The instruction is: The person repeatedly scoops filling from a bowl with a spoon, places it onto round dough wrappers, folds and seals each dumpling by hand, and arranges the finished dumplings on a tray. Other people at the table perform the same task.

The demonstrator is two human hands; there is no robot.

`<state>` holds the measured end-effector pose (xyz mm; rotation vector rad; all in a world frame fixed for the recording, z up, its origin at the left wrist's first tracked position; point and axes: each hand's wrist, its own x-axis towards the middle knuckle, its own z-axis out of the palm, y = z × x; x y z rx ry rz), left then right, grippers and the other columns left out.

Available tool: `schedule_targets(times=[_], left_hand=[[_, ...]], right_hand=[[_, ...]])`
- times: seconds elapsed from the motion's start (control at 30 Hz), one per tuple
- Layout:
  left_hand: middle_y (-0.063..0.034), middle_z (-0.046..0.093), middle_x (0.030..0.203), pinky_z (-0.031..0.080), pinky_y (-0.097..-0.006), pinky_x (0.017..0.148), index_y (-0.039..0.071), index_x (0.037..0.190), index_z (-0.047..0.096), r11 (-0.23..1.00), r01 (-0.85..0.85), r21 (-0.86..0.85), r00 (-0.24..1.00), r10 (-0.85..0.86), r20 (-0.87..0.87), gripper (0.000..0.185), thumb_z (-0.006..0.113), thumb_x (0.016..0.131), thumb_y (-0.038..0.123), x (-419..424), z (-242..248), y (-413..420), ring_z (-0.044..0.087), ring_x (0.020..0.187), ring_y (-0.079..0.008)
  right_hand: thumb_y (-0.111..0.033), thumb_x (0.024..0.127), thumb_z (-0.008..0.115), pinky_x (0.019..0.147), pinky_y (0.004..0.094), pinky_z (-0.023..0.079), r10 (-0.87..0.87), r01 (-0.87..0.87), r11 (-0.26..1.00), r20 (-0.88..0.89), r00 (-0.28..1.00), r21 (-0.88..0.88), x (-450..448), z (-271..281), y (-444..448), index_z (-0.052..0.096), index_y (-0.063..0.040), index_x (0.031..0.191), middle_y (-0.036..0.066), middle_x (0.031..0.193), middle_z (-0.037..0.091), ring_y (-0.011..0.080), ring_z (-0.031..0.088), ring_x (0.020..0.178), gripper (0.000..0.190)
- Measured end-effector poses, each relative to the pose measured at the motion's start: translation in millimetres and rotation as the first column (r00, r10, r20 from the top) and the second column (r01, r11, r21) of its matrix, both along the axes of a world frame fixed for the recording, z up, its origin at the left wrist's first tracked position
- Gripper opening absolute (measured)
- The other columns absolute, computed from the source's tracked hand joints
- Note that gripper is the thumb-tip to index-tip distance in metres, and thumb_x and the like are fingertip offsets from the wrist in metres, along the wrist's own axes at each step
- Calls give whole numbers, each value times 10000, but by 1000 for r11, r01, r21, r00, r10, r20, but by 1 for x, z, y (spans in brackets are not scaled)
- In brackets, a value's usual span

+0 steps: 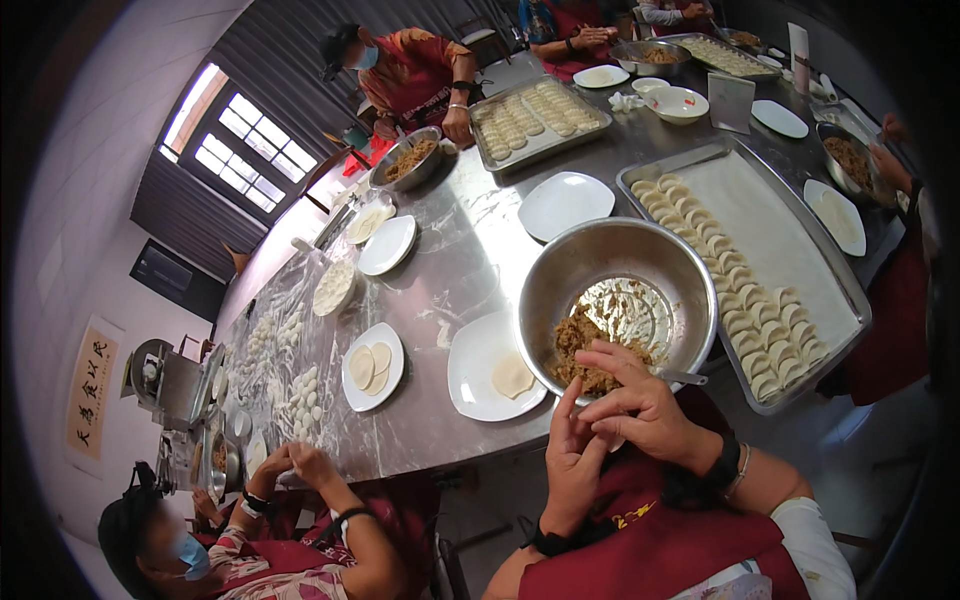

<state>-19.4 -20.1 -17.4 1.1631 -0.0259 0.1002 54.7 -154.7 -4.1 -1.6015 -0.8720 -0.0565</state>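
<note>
Both of my hands meet just in front of the steel mixing bowl's near rim, above my red apron. My left hand (574, 457) and my right hand (645, 409) pinch a small pale dumpling (611, 441), mostly hidden by the fingers. Brown minced filling (585, 337) lies in the near left part of the steel bowl (540, 300), with a metal utensil's handle (682, 376) over its rim. A white square plate (472, 367) left of the bowl holds round dough wrappers (514, 375). To the right, a metal tray (795, 202) carries rows of folded dumplings (739, 292).
A white plate (566, 206) stands behind the bowl. Left of me are a plate of wrappers (371, 367) and floured dough pieces (304, 401). A co-worker (300, 517) sits at the left; others stand across the steel table (427, 322) and at the right.
</note>
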Motion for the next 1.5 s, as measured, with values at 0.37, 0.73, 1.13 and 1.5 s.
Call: schedule_targets(times=[0.37, 0.73, 1.13, 1.5], left_hand=[[-96, 597, 1184, 469, -282, 933, -16, 1266, 505, 998, 61, -29, 998, -62, -33, 351, 557, 919, -25, 0, -3, 0, 575, 1088, -160], [-143, 559, 1226, 508, -348, 940, 7, 1155, 476, 985, 75, -158, 996, -80, -29, 299, 571, 880, -61, 7, 4, -10, 576, 1116, -223], [-190, 440, 1376, 465, -353, 1017, 39, 1253, 395, 967, 126, -222, 991, -133, -18, 471, 557, 836, -111, 8, 8, -14, 520, 1222, -250], [-137, 461, 1351, 331, -422, 1121, 65, 1315, 376, 854, 216, -472, 968, -249, -7, 561, 679, 887, 265, 14, 8, -21, 447, 1286, -250]], right_hand=[[-47, 749, 722, 1111, 426, 273, 54, -43, 991, -92, 994, 124, -4, 6, -9, 742, -100, 934, 136, 1403, 483, 313, 364, 1358, 193], [4, 798, 671, 1018, 350, 415, 132, -54, 958, -263, 956, 283, -4, 1, -18, 734, -63, 949, 161, 1398, 482, 274, 482, 1277, 176], [-1, 820, 658, 984, 339, 438, 50, 85, 943, -388, 920, 323, -11, -1, -19, 723, -33, 941, 167, 1351, 529, 236, 557, 1176, 141], [-22, 838, 666, 957, 329, 457, 17, 162, 897, -399, 917, 412, -10, -6, -22, 703, -16, 925, 145, 1271, 590, 226, 581, 1133, 94]])
